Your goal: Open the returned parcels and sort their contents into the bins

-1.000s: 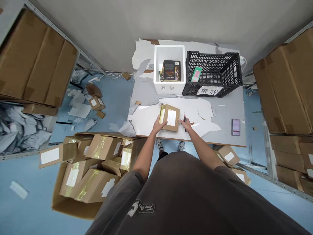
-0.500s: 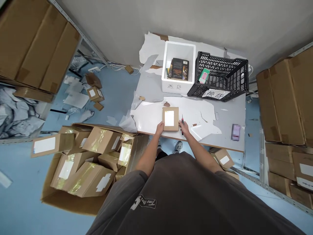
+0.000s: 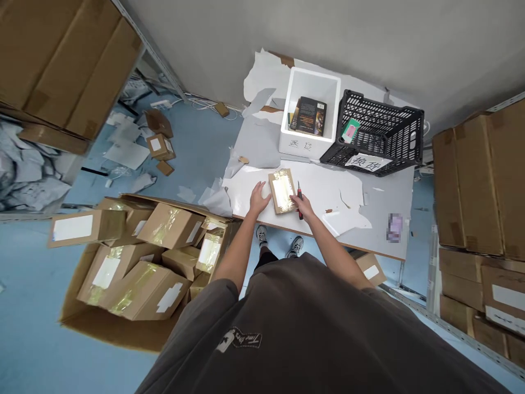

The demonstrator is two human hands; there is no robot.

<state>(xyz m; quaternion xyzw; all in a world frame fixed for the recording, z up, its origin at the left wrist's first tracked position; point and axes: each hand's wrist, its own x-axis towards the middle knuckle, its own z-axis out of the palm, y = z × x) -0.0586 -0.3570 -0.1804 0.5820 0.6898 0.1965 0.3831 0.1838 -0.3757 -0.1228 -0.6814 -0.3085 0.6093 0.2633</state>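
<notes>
A small cardboard box [image 3: 278,203] with clear yellowish tape and a white label lies tilted on the white sheet over the table. My left hand [image 3: 259,198] is just left of the box, its fingers apart and holding nothing. At the box's right edge, my right hand [image 3: 302,204] has its fingers on the cardboard and also holds a red and black cutter [image 3: 299,193], whose thin tip points away from me.
Behind the box stand a white foam bin [image 3: 307,146] with books and a black crate [image 3: 417,131]. A large carton [image 3: 135,334] of taped boxes is at the lower left. Shelves with cartons [image 3: 451,186] flank the table [image 3: 385,235].
The box now shows a taped face instead of its plain labelled one and is turned slightly. My left hand has come off it and opened. The view has shifted slightly.
</notes>
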